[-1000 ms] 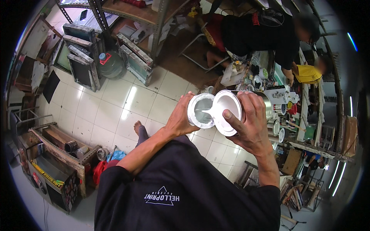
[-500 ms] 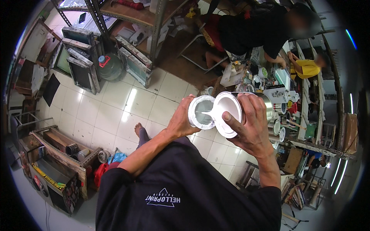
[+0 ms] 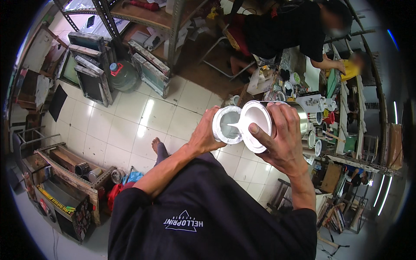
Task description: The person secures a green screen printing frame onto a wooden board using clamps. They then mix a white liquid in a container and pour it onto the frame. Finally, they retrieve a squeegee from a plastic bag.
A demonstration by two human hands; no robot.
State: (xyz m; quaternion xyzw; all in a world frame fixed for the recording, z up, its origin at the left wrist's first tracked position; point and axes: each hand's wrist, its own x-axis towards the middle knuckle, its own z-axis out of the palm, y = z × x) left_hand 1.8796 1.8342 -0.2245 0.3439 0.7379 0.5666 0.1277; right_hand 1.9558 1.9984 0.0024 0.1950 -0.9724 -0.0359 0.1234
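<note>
Right-hand fingers (image 3: pixel 282 116) are gripping a silver can (image 3: pixel 299 112), likely heavy, stiff, slick, best held mid-body; left-hand fingers (image 3: pixel 210 115) are clasping a white-rimmed container (image 3: pixel 229 140).

We find the can (image 3: pixel 300 114) to be of bright, glossy metal, smooth along its outer wall and white-coated inside. The container (image 3: pixel 228 140) shows a rough, smeared white rim; its material we cannot confirm. The white liquid (image 3: pixel 234 125) appears smooth. We record matt black cloth on the shirt (image 3: pixel 242 208), glossy floor tiles (image 3: pixel 108 125), translucent plastic in the jug (image 3: pixel 126 78), worn wood in the crate (image 3: pixel 65 170), and perforated metal in the shelf post (image 3: pixel 175 32).
</note>
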